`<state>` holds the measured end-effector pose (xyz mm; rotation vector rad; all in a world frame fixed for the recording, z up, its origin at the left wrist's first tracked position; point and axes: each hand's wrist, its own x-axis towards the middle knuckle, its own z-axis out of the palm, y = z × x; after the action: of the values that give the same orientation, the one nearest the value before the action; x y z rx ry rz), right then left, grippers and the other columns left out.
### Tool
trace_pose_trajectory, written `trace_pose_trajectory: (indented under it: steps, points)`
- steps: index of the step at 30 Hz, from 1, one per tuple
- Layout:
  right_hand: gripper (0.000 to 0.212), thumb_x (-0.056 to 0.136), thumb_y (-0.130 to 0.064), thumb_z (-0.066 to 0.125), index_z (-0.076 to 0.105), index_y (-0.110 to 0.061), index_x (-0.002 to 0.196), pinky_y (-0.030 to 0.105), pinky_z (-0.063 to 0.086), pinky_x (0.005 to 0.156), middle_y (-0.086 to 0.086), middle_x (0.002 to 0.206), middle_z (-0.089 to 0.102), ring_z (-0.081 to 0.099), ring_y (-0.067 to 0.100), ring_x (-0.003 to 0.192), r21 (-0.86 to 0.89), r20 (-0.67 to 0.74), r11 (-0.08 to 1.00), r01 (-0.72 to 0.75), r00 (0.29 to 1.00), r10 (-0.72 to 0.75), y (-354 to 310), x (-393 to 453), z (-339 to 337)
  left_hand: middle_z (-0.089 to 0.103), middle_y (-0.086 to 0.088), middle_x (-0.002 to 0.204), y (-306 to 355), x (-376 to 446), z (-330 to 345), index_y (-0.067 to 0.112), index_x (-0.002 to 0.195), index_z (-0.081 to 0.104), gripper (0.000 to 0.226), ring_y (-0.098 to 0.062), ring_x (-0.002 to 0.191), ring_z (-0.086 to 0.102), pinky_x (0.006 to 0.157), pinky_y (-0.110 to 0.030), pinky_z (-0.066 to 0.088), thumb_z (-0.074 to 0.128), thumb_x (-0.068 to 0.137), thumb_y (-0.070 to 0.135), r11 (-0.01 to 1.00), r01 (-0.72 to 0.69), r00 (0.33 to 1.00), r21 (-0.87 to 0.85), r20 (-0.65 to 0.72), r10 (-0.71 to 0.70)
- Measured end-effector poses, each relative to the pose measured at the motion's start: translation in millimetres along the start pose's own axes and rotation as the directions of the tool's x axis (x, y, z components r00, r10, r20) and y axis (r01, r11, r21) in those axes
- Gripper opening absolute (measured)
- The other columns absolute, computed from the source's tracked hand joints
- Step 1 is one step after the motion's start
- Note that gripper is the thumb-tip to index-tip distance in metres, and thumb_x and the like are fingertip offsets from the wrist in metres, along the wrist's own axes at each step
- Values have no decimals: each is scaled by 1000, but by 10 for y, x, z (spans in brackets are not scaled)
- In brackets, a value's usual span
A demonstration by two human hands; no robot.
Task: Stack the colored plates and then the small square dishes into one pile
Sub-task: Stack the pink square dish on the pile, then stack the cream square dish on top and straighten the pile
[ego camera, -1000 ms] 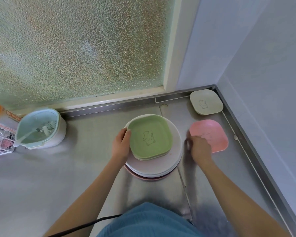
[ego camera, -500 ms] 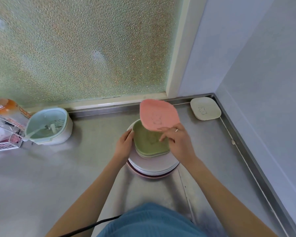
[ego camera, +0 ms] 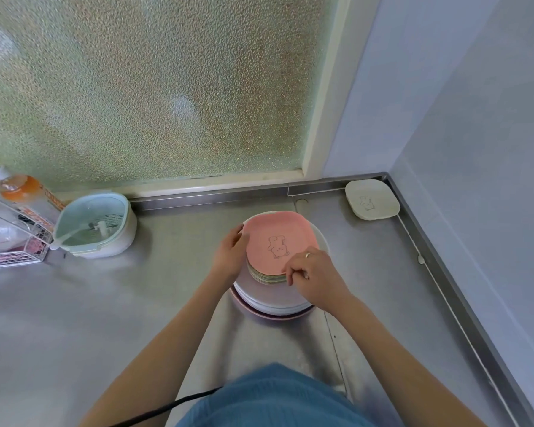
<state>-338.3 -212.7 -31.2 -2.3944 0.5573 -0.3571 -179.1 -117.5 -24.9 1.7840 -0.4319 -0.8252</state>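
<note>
A pink square dish (ego camera: 278, 238) with a bear drawing lies on top of several small square dishes (ego camera: 264, 277). These sit on a pile of round plates (ego camera: 269, 300) in the middle of the steel counter. My right hand (ego camera: 315, 275) pinches the pink dish's near edge with curled fingers. The fingers of my left hand (ego camera: 230, 254) rest against the left side of the dish pile. A cream square dish (ego camera: 372, 203) lies alone in the far right corner.
A mint-and-white lidded container (ego camera: 96, 224) stands at the left, beside a wire rack (ego camera: 10, 241) and an orange bottle (ego camera: 16, 186). A raised steel rim (ego camera: 444, 272) runs along the right wall. A black cable (ego camera: 167, 408) hangs near my body.
My right hand picked the pink dish up from the counter at the right, carried it over the pile and lowered it onto the green dish. My left hand stayed at the pile's left side.
</note>
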Motion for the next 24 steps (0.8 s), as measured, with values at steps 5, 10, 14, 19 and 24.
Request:
trace_pose_trajectory:
  steps: [5, 10, 14, 19, 24]
  points:
    - [31, 66, 2, 44, 58, -17, 46, 32, 45, 76, 5, 66, 70, 60, 22, 82, 70, 116, 996, -55, 992, 47, -22, 116, -40, 63, 12, 95, -4, 42, 7, 26, 111, 61, 30, -12, 93, 57, 74, -23, 46, 42, 93, 11, 999, -39, 999, 21, -1, 39]
    - [19, 71, 4, 47, 63, -5, 63, 24, 44, 65, 6, 69, 66, 55, 9, 66, 271, -108, 943, -192, 968, 228, 6, 163, -174, 63, 8, 97, -29, 117, -51, 16, 115, 62, 27, -3, 86, 57, 69, -13, 44, 48, 92, 12, 1000, 11, 1000, -23, -22, -12]
    - [18, 75, 1, 50, 61, -14, 76, 15, 39, 65, 1, 82, 62, 52, 10, 68, 280, -359, 912, -299, 848, 389, 416, 268, -352, 60, 1, 82, -59, 248, -54, 9, 98, 65, 18, -13, 78, 52, 65, -20, 41, 50, 93, 19, 999, 46, 996, 5, -78, -46]
    - [50, 83, -3, 48, 43, -18, 131, 34, 41, 86, 9, 127, 52, 55, 26, 99, 191, -201, 804, -564, 779, 594, 1052, 497, -414, 57, 0, 74, 23, 431, 3, 7, 86, 63, 22, -13, 69, 50, 62, -23, 40, 47, 94, 20, 996, 84, 988, -38, -130, -89]
    - [63, 88, -7, 50, 23, -9, 145, 41, 33, 105, 13, 152, 26, 35, 33, 134, 45, -120, 743, -668, 735, 667, 1556, 741, -391, 64, -5, 82, 75, 611, 52, 0, 97, 67, 37, -13, 71, 56, 63, -21, 44, 41, 97, 25, 988, 142, 980, -61, -133, -149]
